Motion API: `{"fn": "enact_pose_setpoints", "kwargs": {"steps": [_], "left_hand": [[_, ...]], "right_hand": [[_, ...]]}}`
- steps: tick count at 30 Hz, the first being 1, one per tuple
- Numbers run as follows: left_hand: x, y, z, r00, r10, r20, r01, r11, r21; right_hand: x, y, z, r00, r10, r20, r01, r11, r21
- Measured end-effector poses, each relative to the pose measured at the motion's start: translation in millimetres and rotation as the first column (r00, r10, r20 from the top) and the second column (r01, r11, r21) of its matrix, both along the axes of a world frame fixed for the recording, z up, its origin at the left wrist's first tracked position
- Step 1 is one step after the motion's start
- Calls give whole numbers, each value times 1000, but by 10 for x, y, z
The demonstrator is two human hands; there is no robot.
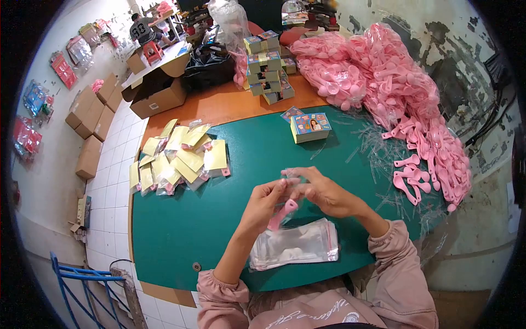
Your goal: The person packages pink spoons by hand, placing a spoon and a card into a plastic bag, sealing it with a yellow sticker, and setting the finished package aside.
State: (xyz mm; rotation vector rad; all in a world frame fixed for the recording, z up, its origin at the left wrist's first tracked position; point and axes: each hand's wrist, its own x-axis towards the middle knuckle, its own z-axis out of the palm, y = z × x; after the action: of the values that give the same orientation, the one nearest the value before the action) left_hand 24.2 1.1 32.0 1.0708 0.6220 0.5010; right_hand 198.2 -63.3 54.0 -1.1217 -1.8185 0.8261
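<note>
My left hand (262, 207) is closed, pinching a clear plastic bag (285, 204) over the middle of the green table. Inside or against that bag is a pink measuring spoon (282, 215), its handle pointing down toward me. Bent fingers of my right hand (326, 193) close on the upper right of the bag, partly hiding it. Just below both hands lies a stack of clear plastic bags (296, 245). Beyond them stands a stack of printed cards (311, 127) with a blue top.
Filled packets with yellow cards (186, 159) lie at the left. Pink spoons (413, 178) spill from large bags (378, 71) at the right, beside scattered clear strips (378, 148). More card stacks (268, 68) and an open carton (159, 97) are behind. A person (143, 32) sits far back.
</note>
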Motion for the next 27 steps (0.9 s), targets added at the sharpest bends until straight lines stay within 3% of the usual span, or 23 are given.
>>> {"fn": "enact_pose_setpoints", "kwargs": {"steps": [2,3,4,5,7,8,10,14,16,17,19,23,27], "left_hand": [[4,19,187,999,32,-31,-32,999,-8],[4,25,253,996,59,-64,-61,998,-21],[-20,60,234,996,56,-67,-59,998,-38],[-33,67,214,996,62,-69,-64,997,-35],[-59,99,199,994,72,-84,-74,997,-28],[-74,107,189,994,75,-85,-77,997,-16],[-88,95,157,996,61,-62,-61,998,4],[-87,108,162,995,52,-81,-53,999,-12],[-90,108,157,996,56,-75,-58,998,-17],[-98,111,159,995,60,-76,-62,998,-21],[-100,125,160,995,44,-89,-44,999,-2],[-93,144,132,991,53,-121,-55,998,-12],[-103,141,120,989,73,-130,-73,997,11]], "right_hand": [[180,314,-107,942,141,-306,-132,990,49],[333,486,-31,981,-124,-148,122,992,-19],[506,668,49,928,-371,27,372,927,-43],[680,893,-131,708,-688,162,630,718,297],[1070,1176,-481,469,-824,317,734,564,378],[1068,1195,-468,472,-826,307,734,561,383],[1052,1211,-442,516,-825,230,814,556,166],[1053,1141,-386,500,-852,154,832,522,186],[971,990,-160,637,-759,137,739,651,170],[900,895,-53,640,-756,139,737,655,167],[725,660,138,843,-524,-124,515,852,-100],[532,392,265,832,-537,-139,526,843,-111],[663,361,148,808,-582,96,589,804,-84]]}}
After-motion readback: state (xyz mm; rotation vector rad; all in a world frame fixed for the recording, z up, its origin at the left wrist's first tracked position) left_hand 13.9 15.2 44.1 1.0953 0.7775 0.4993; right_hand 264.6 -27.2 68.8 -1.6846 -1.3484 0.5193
